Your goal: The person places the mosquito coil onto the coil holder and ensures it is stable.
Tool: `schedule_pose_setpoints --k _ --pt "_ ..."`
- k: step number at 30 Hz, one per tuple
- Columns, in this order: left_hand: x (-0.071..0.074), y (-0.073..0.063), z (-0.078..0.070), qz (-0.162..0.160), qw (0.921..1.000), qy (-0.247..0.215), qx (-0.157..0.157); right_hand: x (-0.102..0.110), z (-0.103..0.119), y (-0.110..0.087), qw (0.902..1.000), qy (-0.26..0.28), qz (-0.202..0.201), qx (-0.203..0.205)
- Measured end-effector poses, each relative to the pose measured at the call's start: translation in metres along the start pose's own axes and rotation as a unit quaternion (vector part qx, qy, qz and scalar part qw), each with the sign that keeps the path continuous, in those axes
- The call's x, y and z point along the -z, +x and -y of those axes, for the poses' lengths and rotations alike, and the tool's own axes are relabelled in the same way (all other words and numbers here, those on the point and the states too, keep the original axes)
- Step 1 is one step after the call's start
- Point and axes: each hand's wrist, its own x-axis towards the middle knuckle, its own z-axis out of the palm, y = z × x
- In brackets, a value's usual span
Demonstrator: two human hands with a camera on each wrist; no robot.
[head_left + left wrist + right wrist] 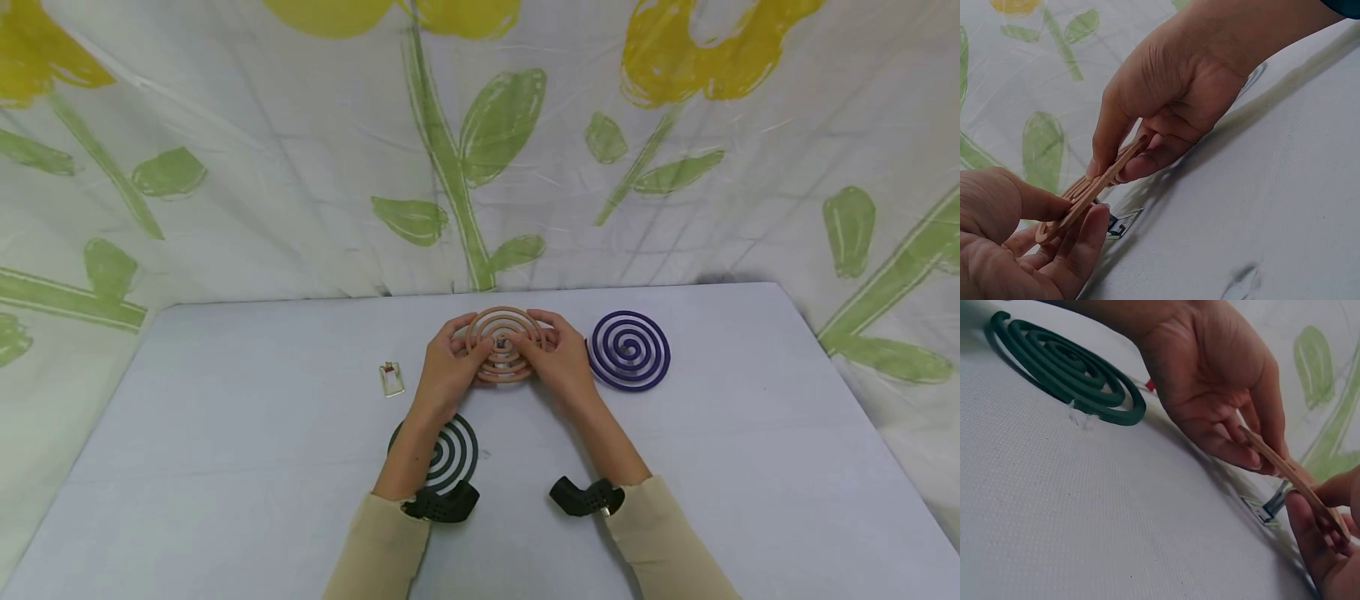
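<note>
A light brown mosquito coil (pixel 504 309) is held up near the back of the table, tilted in the wrist views. My left hand (pixel 447 358) pinches its left side, thumb on top and fingers beneath. On the opposite side my right hand (pixel 561 354) grips it the same way, both thumbs near the centre. Below the coil in the left wrist view is a small metal stand (pixel 1114 225), resting on the table. How the coil's centre meets that stand is partly hidden by fingers.
A purple coil (pixel 628 387) lies right of my right hand. Under my left forearm is a green coil (pixel 476 450), partly covered. Another small metal stand (pixel 386 381) with a red bit lies to the left. Behind the table hangs a flower-printed curtain (pixel 300 208).
</note>
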Motion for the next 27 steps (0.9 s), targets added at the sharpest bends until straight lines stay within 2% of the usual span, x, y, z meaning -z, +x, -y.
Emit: schedule_pose_setpoints --k 8,16,27 --pt "-0.0017 0.0000 -0.0008 -0.008 0.9999 0.002 -0.012 -0.0010 0.0016 -0.0005 0.9997 0.001 -0.005 0.023" --pt "-0.0012 0.0026 0.0046 -0.011 0.9998 0.007 -0.018 -0.0011 0.0012 -0.0010 0.9998 0.003 -0.003 0.019" --pt "-0.0003 0.0005 0.0024 -0.004 0.9999 0.007 -0.012 -0.0006 0.0009 -0.0004 0.9999 -0.001 0.000 0.017"
